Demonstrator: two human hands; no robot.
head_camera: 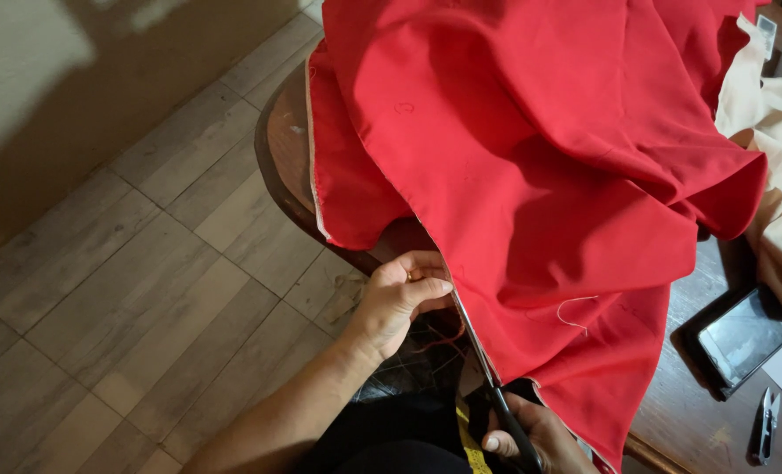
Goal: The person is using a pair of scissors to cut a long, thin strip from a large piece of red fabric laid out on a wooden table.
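A large red cloth (549, 167) lies heaped over a dark wooden table (281, 145) and hangs off its near edge. My left hand (400, 298) pinches the cloth's edge between thumb and fingers, just below the table rim. My right hand (536, 439), at the bottom of the view, grips black-handled scissors (487, 373). Their long blades run up along the cloth's edge toward my left hand. The cloth hides part of the right hand.
Beige cloth (781, 149) is piled at the right. A dark phone (742, 338) and small thread snips (767, 423) lie on the table at the lower right. A yellow tape measure (468, 443) hangs by my lap. Wood-plank floor (118, 290) spreads to the left.
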